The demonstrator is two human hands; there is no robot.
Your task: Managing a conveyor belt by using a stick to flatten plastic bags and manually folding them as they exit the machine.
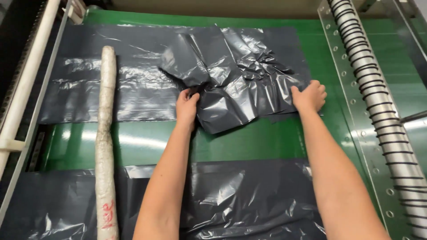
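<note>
Holding a crumpled black plastic bag on the green surface.
Left hand fingers pinching its edge; right hand fingers maybe pressing flat. Thin, soft, slippery; best gripped at edges.

Green belt under dark bags

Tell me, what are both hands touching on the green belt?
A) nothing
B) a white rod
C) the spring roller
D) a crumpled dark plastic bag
D: the left hand and right hand both rest on the bag, at opposite edges.
</note>
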